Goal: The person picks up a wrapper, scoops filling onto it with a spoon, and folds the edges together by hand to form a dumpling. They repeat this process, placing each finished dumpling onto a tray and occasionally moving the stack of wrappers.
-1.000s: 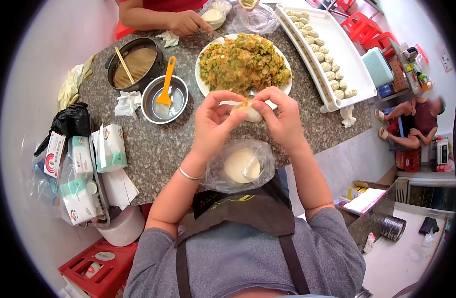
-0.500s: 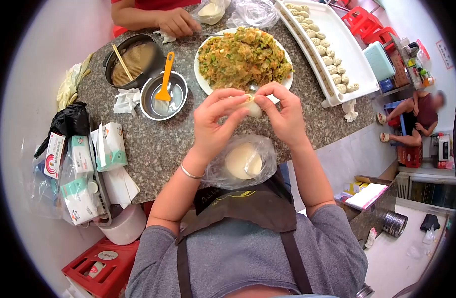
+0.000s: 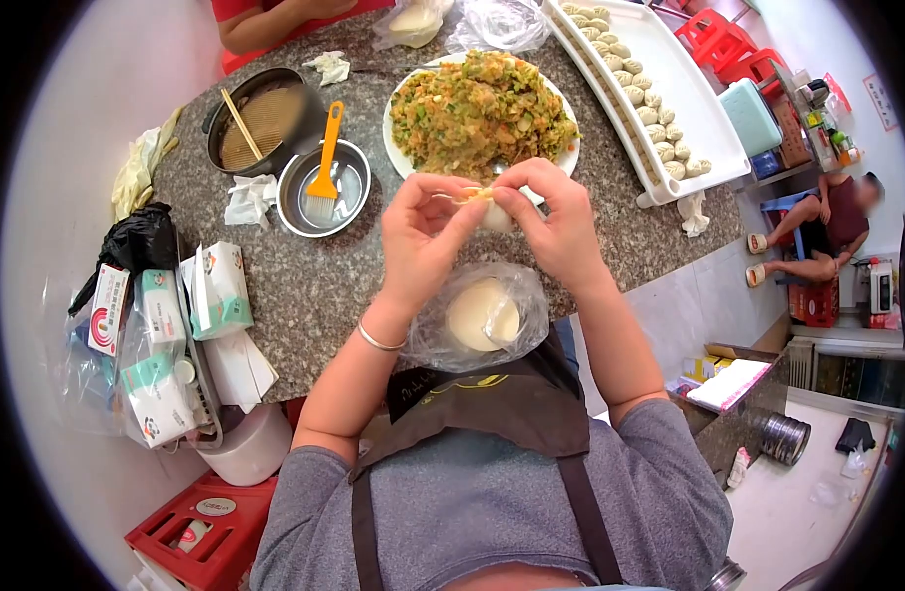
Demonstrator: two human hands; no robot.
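Observation:
Between my two hands is a small pale dumpling (image 3: 499, 217) with a bit of filling showing at its top edge. My left hand (image 3: 425, 231) pinches its left side with thumb and fingertips. The thumb and forefinger of my right hand (image 3: 551, 222) press the dough edge from the other side. Just beyond them stands a white plate (image 3: 397, 158) heaped with chopped vegetable filling (image 3: 477, 113). Below my hands, a round lump of dough (image 3: 483, 313) sits in a clear plastic bag (image 3: 433, 330).
A white tray (image 3: 703, 118) with rows of pleated dumplings (image 3: 630, 79) is at the far right. Left of the plate are a metal bowl (image 3: 359, 202) with an orange brush (image 3: 326, 163) and a dark pan (image 3: 216, 148) with chopsticks. Across the table sits another person (image 3: 265, 25).
My fingers have shifted along the dumpling's edge, and filling shows more at the top. The other person's hand has drawn back from the table towards their body.

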